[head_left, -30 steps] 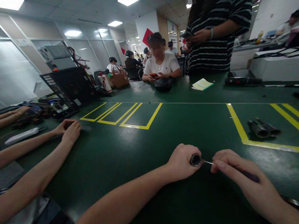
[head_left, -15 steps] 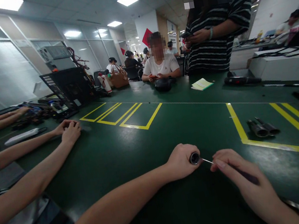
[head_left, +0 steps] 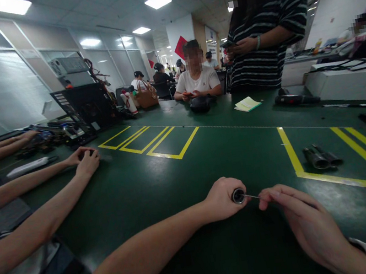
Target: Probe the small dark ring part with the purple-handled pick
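My left hand (head_left: 224, 198) is closed round a dark metal tube (head_left: 237, 196), whose round silver-rimmed open end faces me. My fingers hide the rest of the tube. To its right, my right hand (head_left: 299, 211) pinches a thin-shafted screwdriver (head_left: 253, 196) between thumb and fingers. Its slim metal shaft reaches the tube's open end; whether the tip is inside I cannot tell. The handle is hidden by my hand. Farther right on the green table lie two similar dark metal tubes (head_left: 321, 159), side by side within a yellow tape outline.
Yellow tape outlines (head_left: 181, 156) mark the green table (head_left: 164, 191). A co-worker's hands (head_left: 86, 161) are at the left, near a white power strip (head_left: 28, 167). Beyond are a black electric screwdriver (head_left: 297, 98), a paper pad (head_left: 247, 104) and a white box (head_left: 350, 78). People are across the table.
The screwdriver's shaft has moved slightly left, to the tube's opening. My right hand's fingers have straightened and rolled, covering the dark handle. My left hand has barely moved.
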Action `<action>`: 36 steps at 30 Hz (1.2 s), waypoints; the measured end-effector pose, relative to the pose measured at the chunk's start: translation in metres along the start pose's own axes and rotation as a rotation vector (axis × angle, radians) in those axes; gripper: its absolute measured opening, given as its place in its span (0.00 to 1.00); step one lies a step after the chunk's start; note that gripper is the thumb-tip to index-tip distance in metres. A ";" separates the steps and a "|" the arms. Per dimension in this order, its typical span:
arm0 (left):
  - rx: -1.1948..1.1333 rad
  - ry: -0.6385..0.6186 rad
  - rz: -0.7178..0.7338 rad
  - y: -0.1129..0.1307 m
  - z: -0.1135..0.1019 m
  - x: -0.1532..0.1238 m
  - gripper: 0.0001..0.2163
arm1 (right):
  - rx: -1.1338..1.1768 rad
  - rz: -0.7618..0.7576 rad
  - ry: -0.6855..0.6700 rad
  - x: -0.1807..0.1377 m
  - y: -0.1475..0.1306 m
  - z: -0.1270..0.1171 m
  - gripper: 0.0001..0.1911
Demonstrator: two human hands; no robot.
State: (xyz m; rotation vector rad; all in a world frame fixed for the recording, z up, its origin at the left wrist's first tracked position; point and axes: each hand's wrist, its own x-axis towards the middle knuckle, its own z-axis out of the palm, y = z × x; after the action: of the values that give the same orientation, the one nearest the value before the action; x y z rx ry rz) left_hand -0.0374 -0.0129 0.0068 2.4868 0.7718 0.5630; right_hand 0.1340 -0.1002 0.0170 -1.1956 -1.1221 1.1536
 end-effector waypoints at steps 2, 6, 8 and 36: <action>0.020 -0.004 -0.029 0.000 0.000 0.000 0.05 | -0.030 -0.038 0.003 -0.002 -0.001 0.000 0.15; 0.063 -0.001 -0.051 0.000 0.001 0.001 0.06 | -0.233 -0.208 -0.041 -0.008 -0.007 0.002 0.16; 0.084 -0.005 -0.042 0.000 0.001 0.000 0.06 | -0.314 -0.270 -0.049 -0.009 -0.011 0.003 0.15; 0.038 -0.001 -0.042 0.001 -0.001 -0.001 0.05 | -0.110 -0.115 -0.037 -0.002 -0.007 -0.001 0.16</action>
State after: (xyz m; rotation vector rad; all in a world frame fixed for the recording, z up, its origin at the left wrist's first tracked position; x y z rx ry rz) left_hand -0.0387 -0.0138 0.0079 2.4993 0.8399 0.5374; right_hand 0.1347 -0.1020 0.0242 -1.1815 -1.2792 1.0410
